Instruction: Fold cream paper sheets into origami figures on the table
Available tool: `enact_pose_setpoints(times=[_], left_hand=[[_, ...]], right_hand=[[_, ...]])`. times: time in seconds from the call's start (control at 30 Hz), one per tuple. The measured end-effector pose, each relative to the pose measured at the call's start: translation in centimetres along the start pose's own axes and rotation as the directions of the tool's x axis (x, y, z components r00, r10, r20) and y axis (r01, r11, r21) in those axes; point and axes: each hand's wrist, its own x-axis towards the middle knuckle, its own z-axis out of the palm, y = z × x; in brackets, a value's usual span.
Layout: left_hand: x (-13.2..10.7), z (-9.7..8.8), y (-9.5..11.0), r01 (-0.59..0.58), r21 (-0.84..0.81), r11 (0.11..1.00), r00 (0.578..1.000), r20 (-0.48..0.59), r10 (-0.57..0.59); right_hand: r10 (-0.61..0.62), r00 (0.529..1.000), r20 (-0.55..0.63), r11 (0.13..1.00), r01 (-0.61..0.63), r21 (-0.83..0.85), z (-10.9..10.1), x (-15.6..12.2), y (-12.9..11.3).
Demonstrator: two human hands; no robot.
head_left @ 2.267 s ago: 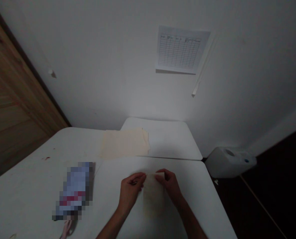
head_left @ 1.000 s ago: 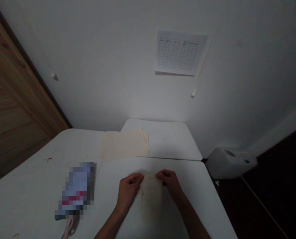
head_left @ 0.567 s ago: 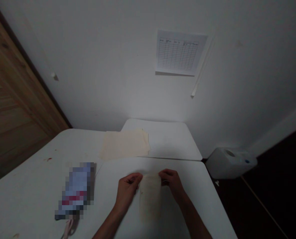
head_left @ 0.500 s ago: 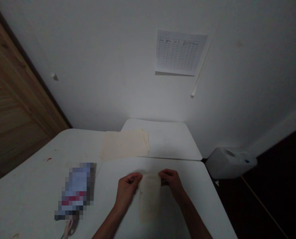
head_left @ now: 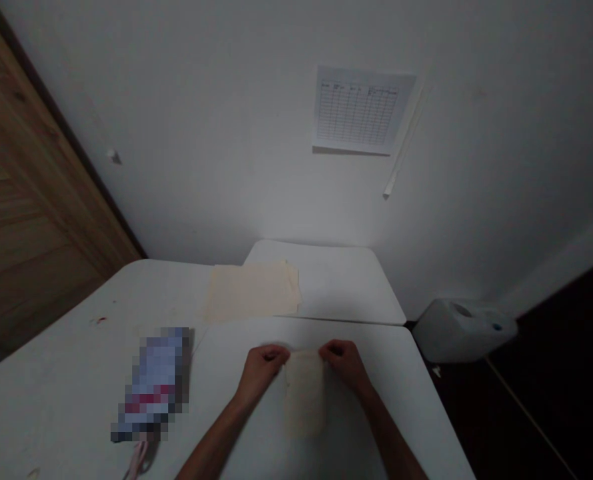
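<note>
From where I stand, the person has both bare hands at a small rectangle of beige cloth [head_left: 305, 397] over the near white tabletop [head_left: 401, 407]. The left hand [head_left: 260, 372] pinches the cloth's 11 o'clock corner between thumb and fingertips. The right hand [head_left: 346, 367] does the same at the 1 o'clock corner, so the top edge runs straight between them. The rest of the cloth reaches down toward 6 o'clock, between the forearms; its lower end is blurred, and I can't tell whether it lies flat on the table or sits a little above it.

Taking that cloth as the centre of the dial, a flat stack of larger beige sheets [head_left: 251, 290] sits at 11 o'clock, its edges uneven, lying across the seams where the white tabletops meet. At 9 o'clock, well apart from the left hand, lies a pixelated blue bundle [head_left: 154, 377] with a dark pink band, a pale pink strap [head_left: 137, 459] trailing from its lower end. Small red marks [head_left: 99, 321] spot the table at about 10 o'clock. A white plastic jug [head_left: 459, 331] stands beyond the table's edge at 2 o'clock. On the wall, toward 12 o'clock, hangs a sheet with a printed grid [head_left: 360, 112].
</note>
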Motion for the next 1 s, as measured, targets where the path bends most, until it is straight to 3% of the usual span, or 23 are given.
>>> enact_pose_setpoints(times=[0.27,0.57,0.8,1.0], left_hand=[[1.5,-0.8,-0.5,-0.104,0.266,0.958,0.993,0.079,0.086],[2.3,-0.5,0.4,-0.119,0.609,0.784,0.992,0.049,0.113],[2.1,-0.3,0.5,-0.246,0.706,0.664,0.965,0.113,0.237],[1.9,-0.1,0.2,-0.275,0.734,0.621,0.951,0.114,0.286]], right_hand=[[-0.025,0.992,0.124,0.947,0.063,-0.315,-1.2,0.5,-0.4],[-0.064,0.992,0.107,0.839,0.112,-0.533,-1.3,1.5,-1.3],[-0.119,0.988,0.102,0.784,0.156,-0.601,-1.2,1.8,-1.0],[-0.191,0.973,0.132,0.739,0.231,-0.633,-1.2,1.3,-0.7]])
